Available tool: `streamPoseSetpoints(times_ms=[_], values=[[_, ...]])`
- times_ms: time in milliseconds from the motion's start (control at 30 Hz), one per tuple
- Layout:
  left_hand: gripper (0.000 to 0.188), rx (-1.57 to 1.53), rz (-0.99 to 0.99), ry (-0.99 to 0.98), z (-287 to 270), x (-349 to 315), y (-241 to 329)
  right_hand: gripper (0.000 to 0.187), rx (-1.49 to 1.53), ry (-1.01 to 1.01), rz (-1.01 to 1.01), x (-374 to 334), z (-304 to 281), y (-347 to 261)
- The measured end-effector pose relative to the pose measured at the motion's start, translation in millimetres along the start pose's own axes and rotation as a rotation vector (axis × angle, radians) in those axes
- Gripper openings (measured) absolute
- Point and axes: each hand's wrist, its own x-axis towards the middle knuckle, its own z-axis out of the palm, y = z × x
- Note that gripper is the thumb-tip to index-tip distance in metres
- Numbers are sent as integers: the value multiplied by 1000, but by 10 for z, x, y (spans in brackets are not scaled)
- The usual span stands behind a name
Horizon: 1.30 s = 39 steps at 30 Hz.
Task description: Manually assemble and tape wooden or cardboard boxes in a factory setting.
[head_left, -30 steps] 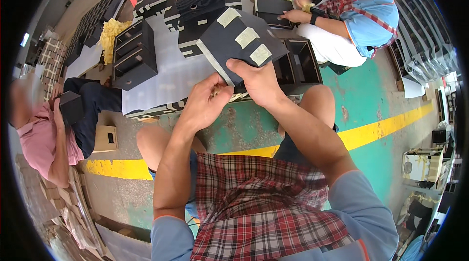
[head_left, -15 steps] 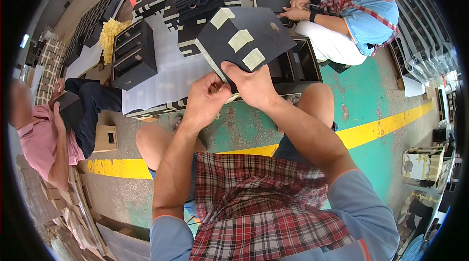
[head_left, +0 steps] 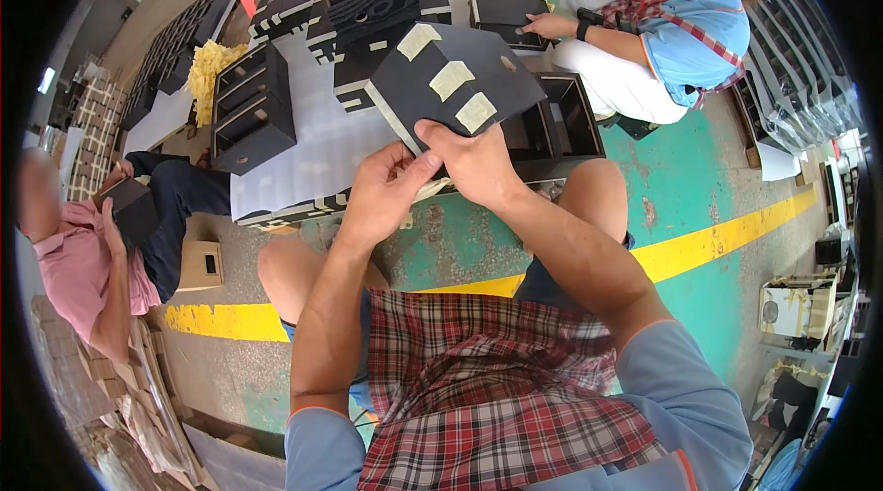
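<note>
A black wooden box (head_left: 501,63) with three pale masking tape strips across its upper face is held tilted in front of me. My right hand (head_left: 474,165) grips its near corner, thumb lying on the face beside the nearest strip (head_left: 475,111). My left hand (head_left: 384,192) is closed at the same near corner, its thumb pressed along the lower edge close to my right thumb. The left fingertips are partly hidden. A pale yellowish scrap (head_left: 432,188) shows just below my hands; its kind is unclear.
A white-covered table (head_left: 308,114) ahead carries more black boxes, including an open compartmented one (head_left: 253,109). Yellow crumpled tape (head_left: 213,68) lies at its left. A co-worker (head_left: 694,40) sits right with a box; another (head_left: 92,261) sits left, holding a black piece.
My left thumb has straightened along the box's edge near my right thumb. The box has shifted slightly left. The co-worker at right has raised one hand, with yellow tape in it.
</note>
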Motion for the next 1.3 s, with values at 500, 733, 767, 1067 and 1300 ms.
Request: streamPoseSetpoints(times_ms=[500,733,767,1067,1300], values=[[27,-83,109,-42,62,33,-244,13,132,29,35,52,-26,-81],[24,108,260,-1,66,62,-256,17,80,15,51,36,-36,-200],[24,111,250,-11,60,57,-249,17,83,16,35,40,-43,-194],[25,-46,135,-92,-20,53,-156,18,193,25,29,-16,2,-142],[27,-132,121,-75,-38,38,-277,18,180,-3,66,-10,14,-145]])
